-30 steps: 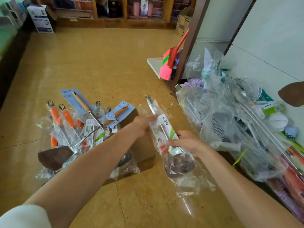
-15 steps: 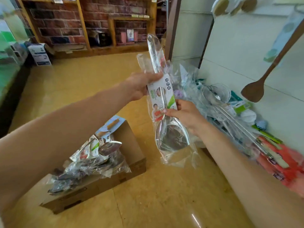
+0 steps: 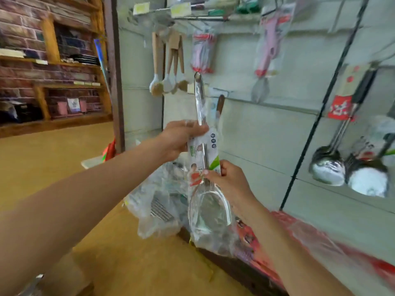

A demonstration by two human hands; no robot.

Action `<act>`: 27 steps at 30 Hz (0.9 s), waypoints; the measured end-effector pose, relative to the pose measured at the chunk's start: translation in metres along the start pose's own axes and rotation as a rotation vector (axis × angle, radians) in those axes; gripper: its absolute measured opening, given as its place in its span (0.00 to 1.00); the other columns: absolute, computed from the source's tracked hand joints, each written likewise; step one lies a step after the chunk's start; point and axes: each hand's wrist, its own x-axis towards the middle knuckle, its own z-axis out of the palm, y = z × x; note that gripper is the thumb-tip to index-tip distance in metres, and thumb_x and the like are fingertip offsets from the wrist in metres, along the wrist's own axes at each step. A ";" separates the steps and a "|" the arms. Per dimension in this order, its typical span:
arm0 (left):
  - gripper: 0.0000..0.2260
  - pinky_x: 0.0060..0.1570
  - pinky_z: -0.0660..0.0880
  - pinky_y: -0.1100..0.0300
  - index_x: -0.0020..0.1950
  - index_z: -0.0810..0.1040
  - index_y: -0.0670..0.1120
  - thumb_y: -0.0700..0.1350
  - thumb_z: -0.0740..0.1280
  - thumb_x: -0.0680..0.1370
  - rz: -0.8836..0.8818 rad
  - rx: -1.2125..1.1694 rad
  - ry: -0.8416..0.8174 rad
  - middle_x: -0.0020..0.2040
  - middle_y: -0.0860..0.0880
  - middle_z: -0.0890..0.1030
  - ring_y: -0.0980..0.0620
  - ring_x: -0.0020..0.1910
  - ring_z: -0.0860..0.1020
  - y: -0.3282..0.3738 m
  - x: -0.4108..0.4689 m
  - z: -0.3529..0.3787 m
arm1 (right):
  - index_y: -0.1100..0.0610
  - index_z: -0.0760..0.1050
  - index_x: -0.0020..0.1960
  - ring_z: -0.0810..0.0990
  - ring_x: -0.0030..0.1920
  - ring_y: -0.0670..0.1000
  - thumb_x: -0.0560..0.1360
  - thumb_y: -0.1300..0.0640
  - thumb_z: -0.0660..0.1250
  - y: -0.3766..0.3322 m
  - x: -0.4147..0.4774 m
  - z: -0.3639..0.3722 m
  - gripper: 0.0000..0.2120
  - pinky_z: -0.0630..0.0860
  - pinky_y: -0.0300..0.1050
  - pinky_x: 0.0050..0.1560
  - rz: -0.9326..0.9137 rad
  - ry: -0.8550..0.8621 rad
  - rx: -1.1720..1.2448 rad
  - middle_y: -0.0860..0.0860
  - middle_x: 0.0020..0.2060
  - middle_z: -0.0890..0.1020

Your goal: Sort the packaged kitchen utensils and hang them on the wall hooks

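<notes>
You've lifted the packaged spatula (image 3: 210,210) since half a second ago. It was over the floor by the box; now it stands upright in front of the wall panel (image 3: 256,135), handle tip up near the panel's left edge, just below the hanging wooden spoons (image 3: 171,67). Your left hand (image 3: 183,137) grips the bagged handle at the top of the card label. Your right hand (image 3: 228,180) pinches the label's lower end, just above the blade. Not on a hook yet. Steel ladles (image 3: 327,169) hang toward the panel's right edge. A pile of bagged utensils (image 3: 158,206) lies at its foot.
</notes>
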 end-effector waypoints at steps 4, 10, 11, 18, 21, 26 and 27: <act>0.12 0.38 0.81 0.58 0.56 0.80 0.38 0.41 0.73 0.75 0.037 0.011 -0.152 0.47 0.42 0.84 0.49 0.40 0.83 0.015 0.004 0.089 | 0.56 0.79 0.44 0.84 0.38 0.46 0.75 0.58 0.73 0.001 -0.024 -0.078 0.03 0.78 0.38 0.41 -0.001 0.163 -0.061 0.49 0.37 0.85; 0.10 0.40 0.80 0.60 0.55 0.82 0.42 0.41 0.74 0.74 0.096 0.049 -0.366 0.45 0.46 0.85 0.52 0.40 0.83 0.030 0.004 0.213 | 0.59 0.79 0.44 0.84 0.43 0.55 0.74 0.59 0.73 0.000 -0.064 -0.181 0.05 0.78 0.49 0.45 0.015 0.370 -0.070 0.56 0.40 0.85; 0.10 0.38 0.80 0.60 0.55 0.82 0.41 0.40 0.74 0.74 0.104 0.051 -0.395 0.45 0.46 0.85 0.52 0.40 0.83 0.033 0.002 0.231 | 0.60 0.79 0.44 0.84 0.42 0.54 0.74 0.59 0.73 0.000 -0.071 -0.197 0.05 0.78 0.47 0.44 0.012 0.405 -0.075 0.56 0.40 0.85; 0.06 0.34 0.79 0.61 0.50 0.82 0.41 0.37 0.73 0.74 0.122 0.039 -0.549 0.41 0.46 0.86 0.51 0.38 0.85 0.041 -0.005 0.338 | 0.60 0.78 0.43 0.82 0.34 0.41 0.76 0.64 0.70 -0.003 -0.109 -0.279 0.04 0.74 0.31 0.36 -0.025 0.548 -0.062 0.46 0.33 0.84; 0.07 0.36 0.81 0.58 0.52 0.82 0.39 0.37 0.71 0.75 0.134 0.041 -0.594 0.42 0.44 0.86 0.49 0.39 0.85 0.044 -0.003 0.368 | 0.64 0.78 0.47 0.85 0.42 0.49 0.76 0.63 0.71 0.000 -0.114 -0.305 0.04 0.80 0.40 0.44 -0.022 0.597 -0.057 0.53 0.41 0.86; 0.10 0.51 0.81 0.46 0.56 0.81 0.39 0.38 0.72 0.75 0.128 0.037 -0.630 0.48 0.40 0.85 0.42 0.48 0.84 0.047 0.008 0.396 | 0.61 0.78 0.44 0.83 0.39 0.46 0.75 0.64 0.71 0.001 -0.110 -0.332 0.03 0.78 0.38 0.40 -0.019 0.636 -0.044 0.51 0.39 0.86; 0.11 0.51 0.81 0.45 0.56 0.81 0.39 0.39 0.72 0.75 0.126 0.038 -0.633 0.49 0.40 0.85 0.41 0.49 0.84 0.048 0.011 0.399 | 0.59 0.78 0.43 0.83 0.39 0.45 0.75 0.65 0.71 0.000 -0.108 -0.334 0.04 0.77 0.36 0.39 -0.023 0.635 -0.036 0.50 0.38 0.85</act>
